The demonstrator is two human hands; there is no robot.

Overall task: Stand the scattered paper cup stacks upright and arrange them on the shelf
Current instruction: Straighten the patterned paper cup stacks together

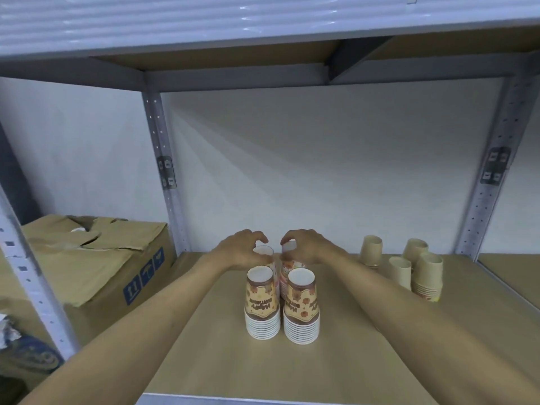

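nearest, two printed stacks (263,306) upright, rims down, mid-shelf (350,331); just behind, left hand (242,249) cupped over left rear stack (264,254), right hand (306,247) curled over right rear stack (289,258), both axes vertical, directly beneath each palm; farther right, brown stacks (428,276) standing.

You have two printed cup stacks (263,305) at centre frame: yellow-orange bodies with brown scalloped bands, brown lettering, white bases on top and white rolled rims below. The stacks behind them (287,267) look pinker (pattern mostly hidden by your hands). At right of frame, the plain cups (420,267) are kraft tan; one stack shows a yellow rim at bottom. Shelf board (365,346) pale beige woodgrain, uprights (163,171) grey. Cardboard box (96,258), left of frame: brown with blue handling symbols.
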